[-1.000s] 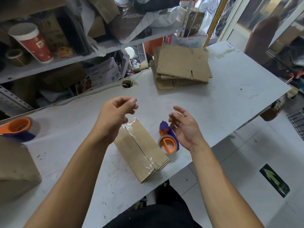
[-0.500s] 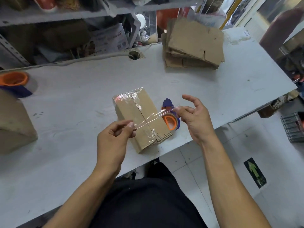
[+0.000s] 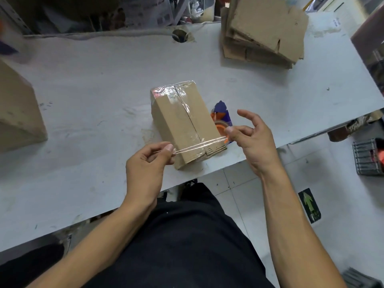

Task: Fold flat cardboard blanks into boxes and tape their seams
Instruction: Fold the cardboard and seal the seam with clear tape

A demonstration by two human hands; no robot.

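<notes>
A person's left hand (image 3: 147,163) and right hand (image 3: 250,136) each pinch one end of a clear tape strip (image 3: 199,144), stretched across the near end of a taped cardboard box (image 3: 185,123) at the table's (image 3: 93,84) centre; a tape dispenser (image 3: 222,115) sits at the box's 3 o'clock, flat cardboard blanks (image 3: 268,28) at 1 o'clock.

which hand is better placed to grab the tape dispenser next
Right, probably. The right hand hovers just beside the dispenser, right of the box. The left hand sits on the box's far side. Both pinch the tape strip.
</notes>
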